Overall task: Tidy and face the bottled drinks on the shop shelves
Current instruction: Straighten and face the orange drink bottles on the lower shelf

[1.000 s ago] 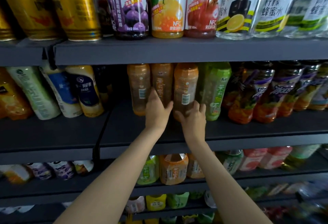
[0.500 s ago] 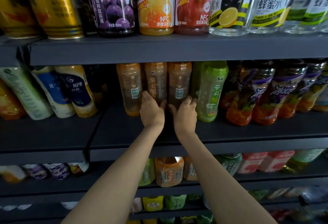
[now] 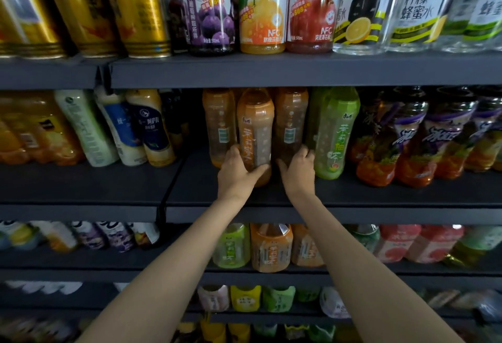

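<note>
Three orange tea bottles stand side by side on the middle dark shelf (image 3: 353,196). My left hand (image 3: 236,171) grips the base of the middle orange bottle (image 3: 255,130), which sits forward of its neighbours with its label facing out. My right hand (image 3: 297,171) curls round the base of the right orange bottle (image 3: 290,122), whose barcode side faces out. The left orange bottle (image 3: 218,125) also shows its barcode. A green tea bottle (image 3: 335,130) stands just right of my right hand.
White and blue bottles (image 3: 135,128) lean at the left of the same shelf, dark fruit-tea bottles (image 3: 407,139) fill the right. Gold cans (image 3: 81,8) and juice bottles (image 3: 262,8) stand on the shelf above. More orange and green bottles (image 3: 271,247) fill the shelf below.
The middle orange bottle has come forward and turned its label to the front in my left hand. My right hand has shifted onto the right orange bottle's base.
</note>
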Demonstrator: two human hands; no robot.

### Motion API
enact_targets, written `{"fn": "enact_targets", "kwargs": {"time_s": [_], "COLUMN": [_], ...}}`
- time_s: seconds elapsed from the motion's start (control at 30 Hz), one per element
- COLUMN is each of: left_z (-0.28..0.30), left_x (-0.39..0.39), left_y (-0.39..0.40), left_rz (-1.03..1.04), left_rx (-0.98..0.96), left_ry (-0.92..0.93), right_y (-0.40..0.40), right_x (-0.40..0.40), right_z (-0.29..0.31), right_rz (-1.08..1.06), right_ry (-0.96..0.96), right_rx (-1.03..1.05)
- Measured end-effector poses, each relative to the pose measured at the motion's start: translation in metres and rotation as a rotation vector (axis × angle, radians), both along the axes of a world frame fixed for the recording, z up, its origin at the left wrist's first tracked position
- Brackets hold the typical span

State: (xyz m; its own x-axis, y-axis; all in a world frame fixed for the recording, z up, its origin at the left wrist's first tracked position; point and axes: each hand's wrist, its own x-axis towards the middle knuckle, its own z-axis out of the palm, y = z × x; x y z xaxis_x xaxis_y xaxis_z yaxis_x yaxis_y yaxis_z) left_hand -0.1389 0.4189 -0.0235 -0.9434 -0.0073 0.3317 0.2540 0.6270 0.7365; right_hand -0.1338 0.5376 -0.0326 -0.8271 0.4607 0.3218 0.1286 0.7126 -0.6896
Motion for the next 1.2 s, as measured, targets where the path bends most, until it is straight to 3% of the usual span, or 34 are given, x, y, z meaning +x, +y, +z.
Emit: {"fn": "enact_targets", "kwargs": {"time_s": [0.07,0.13,0.2,0.23,0.33,0.4,0.43,0.5,0.53,0.6,0.7,0.77,0.87,0.97,1.03,1.13,1.2], "left_z": [-0.005,-0.007,-0.009,-0.009,0.001,0.017,0.027,0.046,0.053,0.055,0.054,0.053,0.057,0.065,0.070,0.075,0.072], "left_x": [0.005,0.012,0.020,0.023,0.035,0.043,0.049,0.062,0.067,0.072,0.078,0.080,0.088,0.091,0.090,0.091,0.088], "left_y": [-0.014,-0.028,-0.041,-0.048,-0.074,-0.100,-0.114,-0.140,-0.150,-0.165,-0.172,-0.175,-0.178,-0.183,-0.186,-0.190,-0.188], "left_rz": [-0.065,-0.104,-0.117,-0.126,-0.192,-0.272,-0.333,-0.473,-0.523,-0.592,-0.601,-0.530,-0.442,-0.523,-0.625,-0.778,-0.795], "left_rx": [0.087,0.153,0.145,0.117,-0.028,-0.016,0.065,0.412,0.607,0.795,0.751,0.471,0.111,0.021,0.093,0.535,0.628], "left_ry": [-0.003,-0.001,-0.028,-0.030,0.042,-0.019,-0.126,-0.461,-0.624,-0.741,-0.593,-0.284,0.189,0.330,0.098,-0.499,-0.572], "right_y": [-0.003,-0.014,-0.033,-0.044,-0.074,-0.086,-0.088,-0.091,-0.093,-0.099,-0.114,-0.121,-0.132,-0.136,-0.135,-0.130,-0.128], "right_x": [0.019,0.037,0.047,0.049,0.053,0.057,0.062,0.072,0.078,0.088,0.101,0.108,0.117,0.123,0.128,0.129,0.131], "right_z": [0.004,0.021,0.042,0.050,0.062,0.065,0.068,0.075,0.080,0.088,0.100,0.106,0.107,0.098,0.094,0.095,0.102], "right_rz": [0.014,0.152,0.356,0.386,0.286,0.220,0.209,0.265,0.310,0.373,0.351,0.291,0.248,0.210,0.231,0.283,0.339], "right_ry": [0.176,0.300,0.224,0.163,0.123,0.120,0.112,0.117,0.135,0.157,0.136,0.080,0.044,0.109,0.163,0.209,0.217], "right_rx": [-0.048,-0.289,-0.510,-0.503,-0.471,-0.704,-0.861,-1.117,-1.190,-1.210,-1.064,-0.995,-1.076,-1.258,-1.329,-1.285,-1.241]}}
